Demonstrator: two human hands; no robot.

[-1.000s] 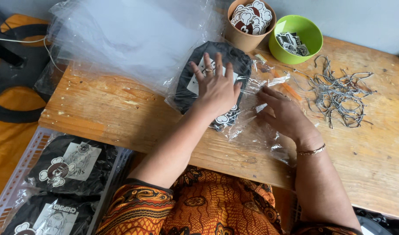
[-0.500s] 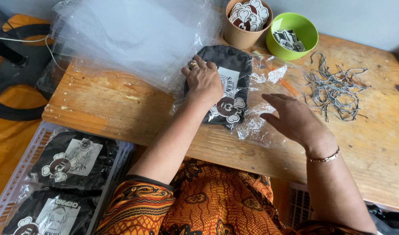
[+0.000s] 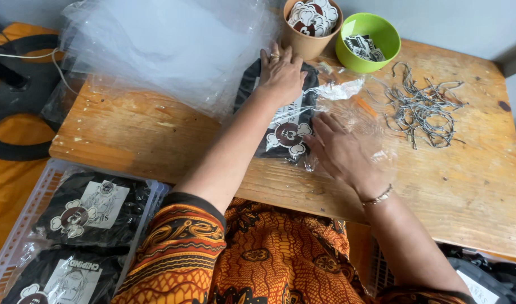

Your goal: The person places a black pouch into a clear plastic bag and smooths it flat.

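A folded black garment with a white and red print (image 3: 286,132) lies on the wooden table (image 3: 460,186), inside a clear plastic bag (image 3: 348,107). My left hand (image 3: 281,74) presses flat on the garment's far end, fingers together, a ring on one finger. My right hand (image 3: 342,152) lies flat with fingers spread on the bag's near right part, beside the print; a bracelet circles its wrist. Neither hand grips anything.
A stack of clear plastic bags (image 3: 168,50) covers the far left of the table. A brown cup of printed tags (image 3: 313,25) and a green bowl (image 3: 368,42) stand at the back. Grey strings (image 3: 424,104) lie at the right. A basket (image 3: 21,225) holds bagged garments.
My left hand slid toward the garment's far end. My right hand came back down flat on the bag near the print. The garment sits deeper in the bag.
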